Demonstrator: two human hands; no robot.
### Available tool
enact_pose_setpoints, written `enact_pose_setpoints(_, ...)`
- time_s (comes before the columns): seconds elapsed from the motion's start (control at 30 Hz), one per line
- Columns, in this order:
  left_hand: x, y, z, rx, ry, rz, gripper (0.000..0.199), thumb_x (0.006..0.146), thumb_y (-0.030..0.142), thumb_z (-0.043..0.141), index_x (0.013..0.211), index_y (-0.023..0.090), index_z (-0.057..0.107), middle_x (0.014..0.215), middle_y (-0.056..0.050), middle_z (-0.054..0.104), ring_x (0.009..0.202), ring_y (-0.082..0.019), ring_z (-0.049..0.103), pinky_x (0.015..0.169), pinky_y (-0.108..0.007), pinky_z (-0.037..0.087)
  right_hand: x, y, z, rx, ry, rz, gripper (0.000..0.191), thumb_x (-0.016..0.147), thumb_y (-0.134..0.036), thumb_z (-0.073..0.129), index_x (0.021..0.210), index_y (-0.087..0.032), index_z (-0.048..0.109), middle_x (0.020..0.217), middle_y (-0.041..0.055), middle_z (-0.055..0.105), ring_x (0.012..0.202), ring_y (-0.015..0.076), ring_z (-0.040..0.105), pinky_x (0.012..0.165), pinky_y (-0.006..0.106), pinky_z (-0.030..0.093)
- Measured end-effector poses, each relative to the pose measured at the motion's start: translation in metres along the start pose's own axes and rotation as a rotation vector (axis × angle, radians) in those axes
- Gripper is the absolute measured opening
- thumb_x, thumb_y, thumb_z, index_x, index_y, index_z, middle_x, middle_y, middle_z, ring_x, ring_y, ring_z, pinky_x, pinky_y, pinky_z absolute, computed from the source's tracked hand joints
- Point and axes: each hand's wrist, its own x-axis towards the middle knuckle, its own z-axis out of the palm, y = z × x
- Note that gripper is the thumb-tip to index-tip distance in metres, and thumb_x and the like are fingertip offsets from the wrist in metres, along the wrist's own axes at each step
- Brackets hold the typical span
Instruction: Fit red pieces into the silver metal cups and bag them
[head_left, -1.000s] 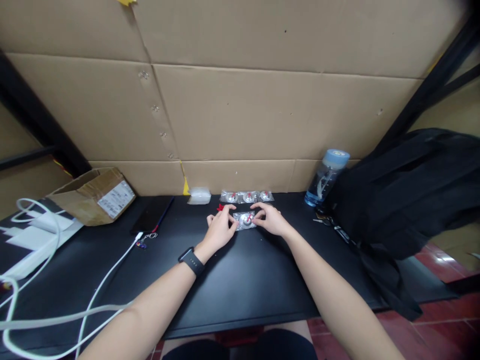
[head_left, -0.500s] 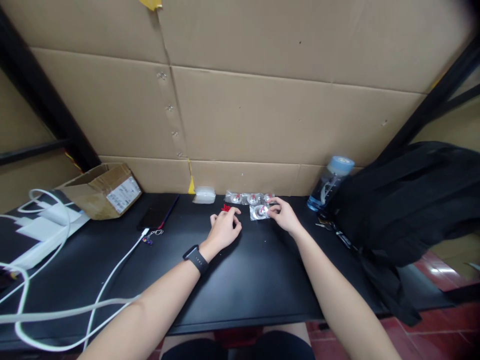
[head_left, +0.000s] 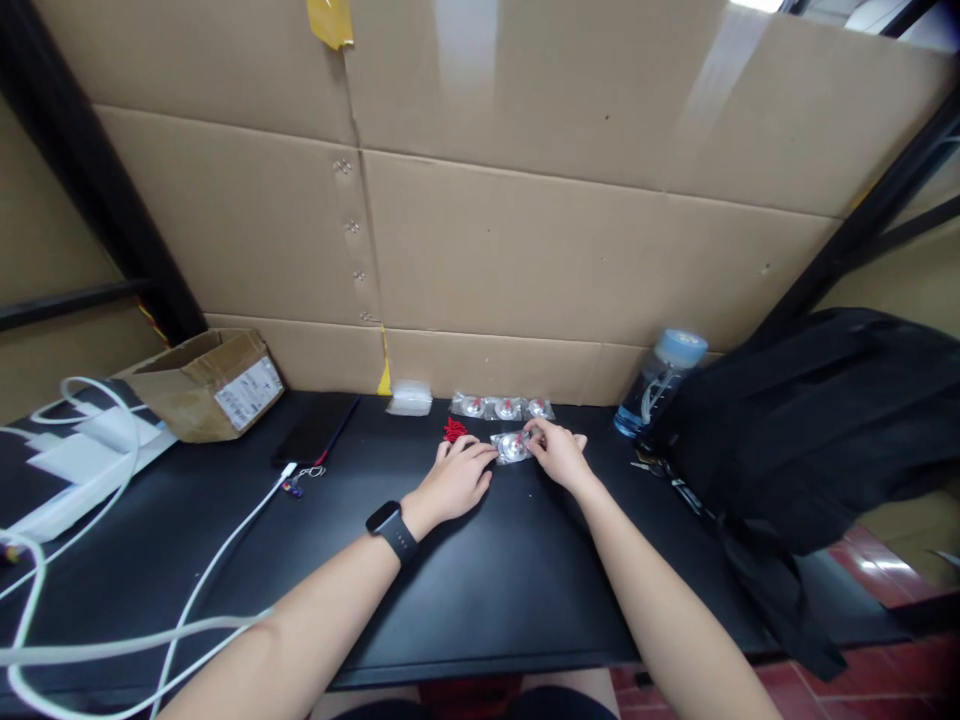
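Clear plastic packet (head_left: pixel 513 447) with a round, silvery part and a red piece inside, lying on the tabletop (head_left: pixel 480 600) between my two hands. Compared with half a second ago, the packet sits farther forward of the row of three similar packets (head_left: pixel 505 408), and my left hand (head_left: pixel 454 478) has come in to its left edge. The fingers of this hand are extended, held low and only slightly spread, the foremost at or touching the film; whether they press down I cannot tell. My right hand (head_left: pixel 559 455) pinches the right edge between thumb and forefinger. In my judgement, contact from both sides suits steadying the packet and adjusting its lie. The red pieces (head_left: pixel 453 430), lying just beyond my left fingers, now show more fully than before.

Surroundings: a stack of clear bags (head_left: pixel 410 397) lies left of the row, against the cardboard panel (head_left: pixel 480 250). At left are the phone (head_left: pixel 307 437) and the cardboard box (head_left: pixel 214 385); at right, the water bottle (head_left: pixel 660 382) and the black backpack (head_left: pixel 810 430). Nothing visible separates my fingers from the packet; the row behind leaves little spare room, and the white cable (head_left: pixel 202 580) reaching my left forearm might snag.
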Motion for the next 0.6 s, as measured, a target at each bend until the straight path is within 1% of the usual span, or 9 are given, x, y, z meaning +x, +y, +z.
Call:
enact_pose_setpoints(0.1, 0.0, -0.001, 0.003, 0.026, 0.014, 0.019, 0.039, 0.099, 0.025, 0.048, 0.136, 0.025, 0.062, 0.143, -0.007, 0.063, 0.133, -0.03, 0.046, 0.105, -0.053, 0.034, -0.002, -0.008, 0.002, -0.085, 0.079, -0.021, 0.017, 0.086, -0.016, 0.066, 0.099, -0.027, 0.07, 0.097, 0.0015, 0.077, 0.101, 0.0237, 0.062, 0.079, 0.035, 0.021)
enact_pose_setpoints(0.17, 0.001, -0.001, 0.004, 0.042, 0.015, 0.024, 0.039, 0.1, 0.025, 0.046, 0.136, 0.025, 0.062, 0.144, -0.007, 0.062, 0.134, -0.031, 0.046, 0.105, -0.053, 0.034, -0.003, -0.013, 0.001, -0.118, 0.083, -0.045, 0.012, 0.089, -0.018, 0.065, 0.093, -0.026, 0.073, 0.099, 0.0023, 0.077, 0.102, 0.0244, 0.06, 0.08, 0.036, 0.02)
enact_pose_setpoints(0.23, 0.001, -0.001, 0.004, 0.052, 0.008, 0.024, 0.04, 0.101, 0.025, 0.045, 0.138, 0.025, 0.061, 0.144, -0.007, 0.062, 0.135, -0.031, 0.045, 0.105, -0.052, 0.034, -0.005, -0.017, -0.001, -0.127, 0.067, -0.054, 0.013, 0.091, -0.019, 0.063, 0.091, -0.027, 0.074, 0.097, 0.0022, 0.078, 0.101, 0.0243, 0.061, 0.081, 0.037, 0.02)
enact_pose_setpoints(0.4, 0.001, 0.001, 0.002, 0.064, -0.017, 0.028, 0.042, 0.101, 0.024, 0.044, 0.141, 0.025, 0.059, 0.145, -0.007, 0.062, 0.135, -0.031, 0.045, 0.104, -0.052, 0.036, -0.009, -0.02, -0.002, -0.131, 0.071, -0.022, 0.013, 0.089, -0.02, 0.064, 0.097, -0.027, 0.073, 0.096, 0.0014, 0.078, 0.101, 0.0238, 0.061, 0.08, 0.037, 0.02)
enact_pose_setpoints(0.53, 0.001, 0.001, 0.003, 0.059, -0.022, 0.025, 0.044, 0.101, 0.023, 0.044, 0.142, 0.024, 0.058, 0.146, -0.007, 0.061, 0.137, -0.031, 0.044, 0.106, -0.052, 0.036, -0.009, -0.021, -0.003, -0.116, 0.026, -0.107, 0.015, 0.09, -0.019, 0.062, 0.098, -0.026, 0.072, 0.096, 0.0015, 0.078, 0.102, 0.0227, 0.063, 0.081, 0.037, 0.021)
enact_pose_setpoints(0.6, 0.001, 0.0, 0.004, 0.054, -0.024, 0.02, 0.044, 0.101, 0.023, 0.044, 0.143, 0.024, 0.057, 0.146, -0.007, 0.061, 0.137, -0.03, 0.044, 0.106, -0.052, 0.036, -0.009, -0.021, -0.004, -0.106, 0.006, -0.127, 0.014, 0.091, -0.021, 0.062, 0.1, -0.026, 0.071, 0.097, 0.0022, 0.078, 0.101, 0.0225, 0.063, 0.082, 0.037, 0.022)
